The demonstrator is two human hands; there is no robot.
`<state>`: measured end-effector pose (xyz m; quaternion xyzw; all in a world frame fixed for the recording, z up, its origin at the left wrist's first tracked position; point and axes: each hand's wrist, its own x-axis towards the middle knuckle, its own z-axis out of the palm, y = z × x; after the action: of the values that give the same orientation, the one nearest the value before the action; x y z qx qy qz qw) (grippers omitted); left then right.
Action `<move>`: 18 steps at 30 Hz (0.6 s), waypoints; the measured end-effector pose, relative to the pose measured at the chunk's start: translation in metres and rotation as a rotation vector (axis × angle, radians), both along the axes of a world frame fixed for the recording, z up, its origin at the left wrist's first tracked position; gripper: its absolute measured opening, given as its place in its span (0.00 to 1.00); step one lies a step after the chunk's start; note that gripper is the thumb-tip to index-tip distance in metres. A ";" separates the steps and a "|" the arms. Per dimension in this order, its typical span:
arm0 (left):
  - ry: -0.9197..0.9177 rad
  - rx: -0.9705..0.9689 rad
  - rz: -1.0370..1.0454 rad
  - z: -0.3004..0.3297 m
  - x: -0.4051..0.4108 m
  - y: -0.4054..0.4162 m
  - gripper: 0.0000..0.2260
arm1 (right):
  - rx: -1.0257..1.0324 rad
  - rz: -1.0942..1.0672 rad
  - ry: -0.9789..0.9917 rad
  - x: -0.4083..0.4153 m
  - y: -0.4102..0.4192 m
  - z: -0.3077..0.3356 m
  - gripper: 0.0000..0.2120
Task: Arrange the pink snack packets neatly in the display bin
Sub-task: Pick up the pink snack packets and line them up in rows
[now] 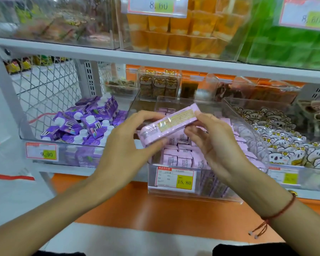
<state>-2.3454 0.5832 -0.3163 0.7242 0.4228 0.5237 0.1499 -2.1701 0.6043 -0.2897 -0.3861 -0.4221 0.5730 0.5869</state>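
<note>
A long pink snack packet with a gold label is held tilted above the clear display bin. My left hand grips its lower left end. My right hand pinches its upper right end between thumb and fingers. Below them, several small pink packets stand in rows inside the bin, partly hidden by my hands. A price tag reading 15.80 is on the bin's front.
A bin of purple pouches sits to the left, a bin of koala-print packets to the right. Clear boxes of snacks line the back of the shelf. An upper shelf with orange cups hangs overhead. An orange ledge runs below.
</note>
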 end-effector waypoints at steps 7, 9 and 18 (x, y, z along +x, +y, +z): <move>-0.531 -0.648 -0.093 0.010 -0.008 0.002 0.13 | 0.085 0.254 -0.261 0.009 0.005 -0.003 0.24; -0.539 -0.701 -0.078 0.010 -0.009 0.003 0.17 | 0.118 0.270 -0.313 0.006 0.004 -0.005 0.20; -0.234 -0.436 -0.052 0.012 -0.016 0.003 0.22 | 0.082 0.165 -0.235 0.000 -0.001 -0.005 0.12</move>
<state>-2.3609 0.5861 -0.3044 0.6198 0.4867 0.4964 0.3642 -2.1703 0.6035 -0.2947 -0.3902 -0.5413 0.5525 0.4995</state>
